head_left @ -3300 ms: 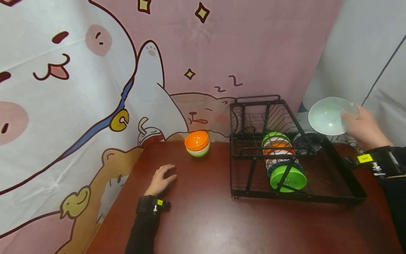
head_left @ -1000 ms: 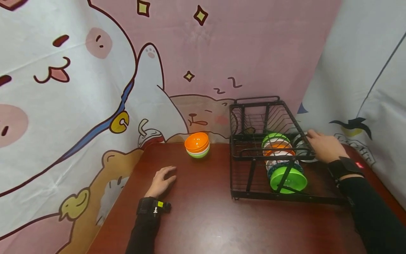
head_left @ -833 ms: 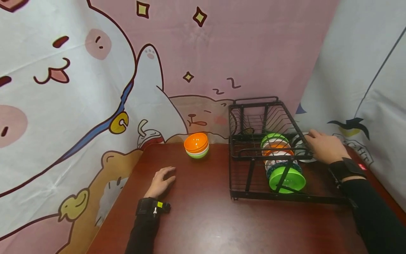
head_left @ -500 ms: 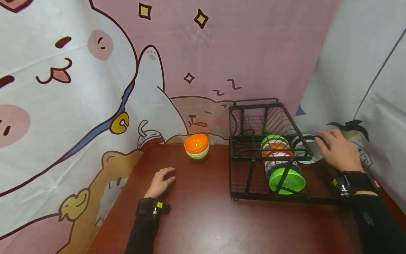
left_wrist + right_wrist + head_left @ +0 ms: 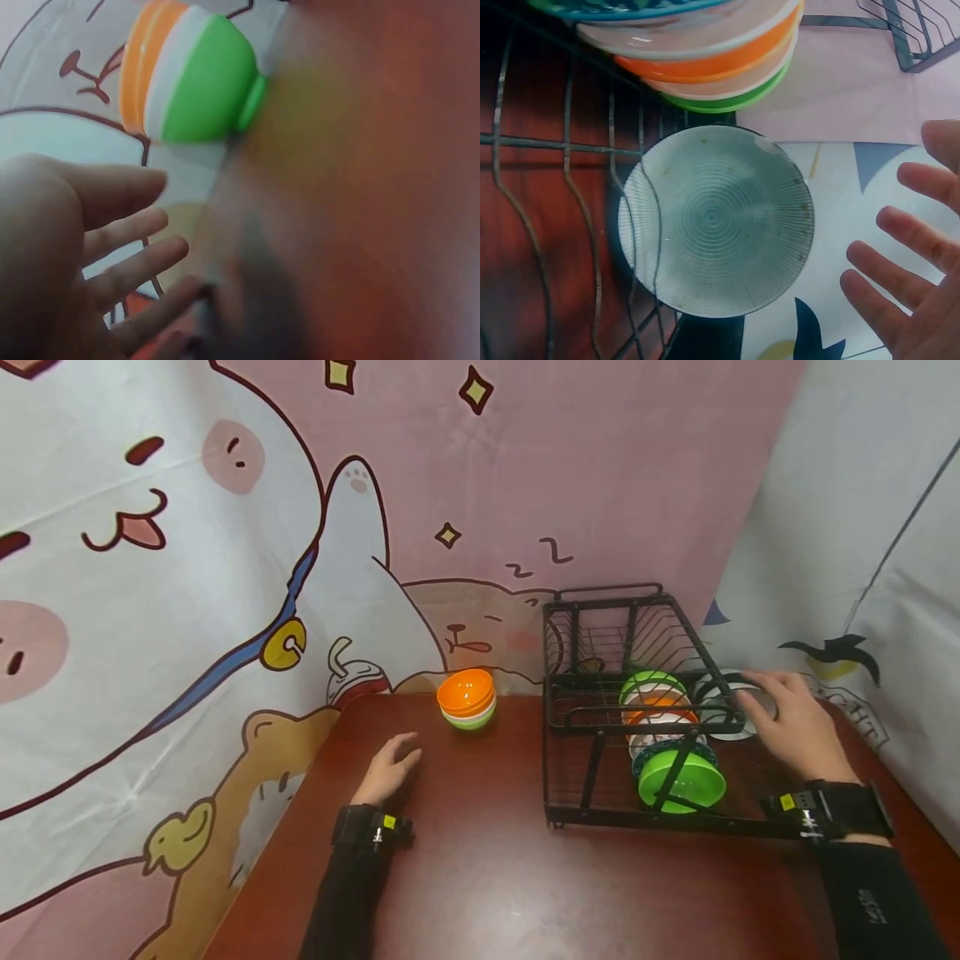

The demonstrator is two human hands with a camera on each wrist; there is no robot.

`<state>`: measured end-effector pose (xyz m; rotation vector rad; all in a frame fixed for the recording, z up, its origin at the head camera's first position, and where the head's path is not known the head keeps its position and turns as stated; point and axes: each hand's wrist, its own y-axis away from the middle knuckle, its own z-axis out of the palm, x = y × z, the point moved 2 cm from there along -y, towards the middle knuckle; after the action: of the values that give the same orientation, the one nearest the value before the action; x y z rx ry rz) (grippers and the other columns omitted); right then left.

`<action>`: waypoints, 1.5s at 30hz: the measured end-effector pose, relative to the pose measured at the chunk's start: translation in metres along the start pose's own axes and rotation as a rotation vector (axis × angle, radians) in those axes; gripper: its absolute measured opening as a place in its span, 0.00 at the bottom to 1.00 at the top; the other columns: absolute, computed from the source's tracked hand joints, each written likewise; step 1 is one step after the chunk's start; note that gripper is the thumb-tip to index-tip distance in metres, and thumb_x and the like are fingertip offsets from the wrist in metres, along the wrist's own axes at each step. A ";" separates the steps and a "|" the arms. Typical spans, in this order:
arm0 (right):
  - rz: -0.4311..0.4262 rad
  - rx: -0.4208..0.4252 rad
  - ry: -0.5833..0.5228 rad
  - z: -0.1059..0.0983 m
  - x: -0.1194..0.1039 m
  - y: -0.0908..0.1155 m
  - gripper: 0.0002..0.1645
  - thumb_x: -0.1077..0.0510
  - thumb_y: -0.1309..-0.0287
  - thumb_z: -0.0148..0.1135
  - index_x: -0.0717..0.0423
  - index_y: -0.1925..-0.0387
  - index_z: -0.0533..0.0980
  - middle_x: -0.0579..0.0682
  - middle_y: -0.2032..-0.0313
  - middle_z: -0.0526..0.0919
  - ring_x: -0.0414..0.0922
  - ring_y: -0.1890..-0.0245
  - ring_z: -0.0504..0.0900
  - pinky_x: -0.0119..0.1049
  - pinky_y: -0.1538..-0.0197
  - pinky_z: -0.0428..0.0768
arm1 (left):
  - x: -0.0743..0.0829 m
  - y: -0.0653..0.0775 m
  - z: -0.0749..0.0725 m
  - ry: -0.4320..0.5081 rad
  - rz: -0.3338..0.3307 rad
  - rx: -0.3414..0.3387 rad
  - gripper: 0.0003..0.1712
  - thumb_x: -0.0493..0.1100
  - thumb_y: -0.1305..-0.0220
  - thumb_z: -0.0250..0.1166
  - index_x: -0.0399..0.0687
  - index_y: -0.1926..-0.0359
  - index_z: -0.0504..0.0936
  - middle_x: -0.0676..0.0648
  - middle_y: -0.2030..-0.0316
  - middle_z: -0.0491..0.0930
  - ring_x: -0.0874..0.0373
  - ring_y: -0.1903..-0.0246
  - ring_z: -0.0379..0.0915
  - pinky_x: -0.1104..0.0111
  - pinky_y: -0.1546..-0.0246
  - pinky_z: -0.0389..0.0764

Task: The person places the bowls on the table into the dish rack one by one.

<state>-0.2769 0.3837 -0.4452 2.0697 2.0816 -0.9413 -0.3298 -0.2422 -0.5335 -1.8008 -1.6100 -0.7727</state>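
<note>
My right hand (image 5: 802, 727) is beside the right side of the black dish rack (image 5: 712, 823), its fingers spread and holding nothing. Close to its fingertips a pale green ribbed plate (image 5: 712, 217) stands on edge in the rack, behind thin wires in the right wrist view. A row of bowls leans on the lower tier, with a bright green bowl (image 5: 682, 782) in front. My left hand (image 5: 387, 770) is low over the table with relaxed fingers, short of a stack of orange, white and green bowls (image 5: 466, 700). In the left wrist view that stack (image 5: 202, 75) lies beyond the fingertips, apart from them.
The brown table (image 5: 480, 877) meets a cartoon-printed cloth (image 5: 630, 485) at its back edge. The rack's upper wire basket (image 5: 622, 639) overhangs part of the bowl row. A second printed cloth (image 5: 900, 635) hangs close along the right side.
My right hand held the plate in the air right of the rack, lowered it into the rack, then let go and drew back slightly. My left hand has shifted a little toward the bowl stack.
</note>
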 end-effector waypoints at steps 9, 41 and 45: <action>0.012 -0.155 -0.003 0.010 0.008 0.001 0.34 0.62 0.30 0.52 0.64 0.25 0.60 0.76 0.35 0.60 0.76 0.45 0.68 0.76 0.52 0.70 | 0.062 -0.063 0.013 0.004 -0.158 0.050 0.35 0.65 0.21 0.48 0.48 0.27 0.67 0.38 0.35 0.76 0.40 0.45 0.80 0.47 0.41 0.79; -0.012 -0.191 -0.032 -0.015 0.014 -0.016 0.40 0.42 0.20 0.44 0.73 0.27 0.60 0.79 0.39 0.66 0.74 0.43 0.67 0.76 0.47 0.68 | 0.136 -0.085 -0.012 -0.203 0.066 0.402 0.15 0.36 0.29 0.56 0.31 0.47 0.78 0.32 0.61 0.85 0.41 0.64 0.83 0.55 0.64 0.84; -0.023 -0.176 -0.079 -0.039 -0.005 -0.031 0.40 0.43 0.19 0.42 0.72 0.25 0.56 0.80 0.37 0.64 0.77 0.38 0.64 0.77 0.43 0.65 | 0.173 -0.077 -0.036 -0.186 0.147 0.426 0.15 0.35 0.29 0.53 0.32 0.47 0.77 0.37 0.71 0.83 0.46 0.75 0.79 0.63 0.75 0.76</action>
<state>-0.2904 0.3993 -0.3996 1.8955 2.0710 -0.7962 -0.3911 -0.1502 -0.3754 -1.6859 -1.5892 -0.1785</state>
